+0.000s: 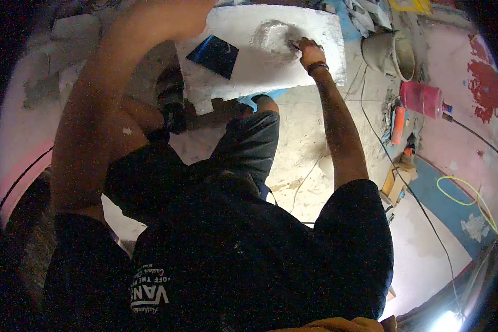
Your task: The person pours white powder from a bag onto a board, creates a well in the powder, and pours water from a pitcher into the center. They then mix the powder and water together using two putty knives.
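Over by the wall, a grey bucket (390,52) sits on the floor, and just below it a pink container (420,98) lies on its side. Near that, an orange tool (398,125) rests on the floor. A black cable (409,191) trails across the pale floor (304,127), while a yellow cord (467,193) loops over the blue strip at the wall.

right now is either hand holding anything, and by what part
The right hand presses a small tool into grey mortar on the white block; the grip spot cannot be told. Left hand: out of view.
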Available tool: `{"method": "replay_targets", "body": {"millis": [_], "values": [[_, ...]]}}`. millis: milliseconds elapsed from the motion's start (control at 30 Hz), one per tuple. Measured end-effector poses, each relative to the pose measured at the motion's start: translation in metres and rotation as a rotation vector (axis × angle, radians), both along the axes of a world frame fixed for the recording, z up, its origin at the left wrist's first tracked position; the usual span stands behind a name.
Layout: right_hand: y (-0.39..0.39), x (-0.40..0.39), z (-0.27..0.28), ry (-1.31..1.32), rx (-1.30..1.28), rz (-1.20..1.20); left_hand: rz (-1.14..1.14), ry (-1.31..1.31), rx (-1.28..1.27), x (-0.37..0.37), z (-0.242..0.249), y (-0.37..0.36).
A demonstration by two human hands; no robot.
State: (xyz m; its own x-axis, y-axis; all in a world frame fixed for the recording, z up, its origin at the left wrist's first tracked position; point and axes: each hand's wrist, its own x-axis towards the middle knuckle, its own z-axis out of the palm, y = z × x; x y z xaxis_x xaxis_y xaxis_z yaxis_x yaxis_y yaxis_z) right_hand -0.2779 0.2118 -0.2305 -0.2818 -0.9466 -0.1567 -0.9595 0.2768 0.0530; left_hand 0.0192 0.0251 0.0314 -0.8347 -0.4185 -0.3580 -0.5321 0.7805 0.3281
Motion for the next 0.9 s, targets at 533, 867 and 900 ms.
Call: {"method": "replay_targets", "body": {"millis": [533, 867, 900], "values": [[-0.017, -0.007, 0.010, 0.086, 0.149, -0.043, -0.029, -0.051, -0.141, 0.007, 0.008, 0.009], [-0.038, -0.031, -0.013, 0.076, 0.076, -0.107, -0.090, 0.091, -0.173, 0.005, -0.013, 0.001], [-0.036, -0.034, -0.028, 0.067, 0.050, -0.172, -0.091, 0.201, -0.244, 0.008, -0.015, 0.002]]}}
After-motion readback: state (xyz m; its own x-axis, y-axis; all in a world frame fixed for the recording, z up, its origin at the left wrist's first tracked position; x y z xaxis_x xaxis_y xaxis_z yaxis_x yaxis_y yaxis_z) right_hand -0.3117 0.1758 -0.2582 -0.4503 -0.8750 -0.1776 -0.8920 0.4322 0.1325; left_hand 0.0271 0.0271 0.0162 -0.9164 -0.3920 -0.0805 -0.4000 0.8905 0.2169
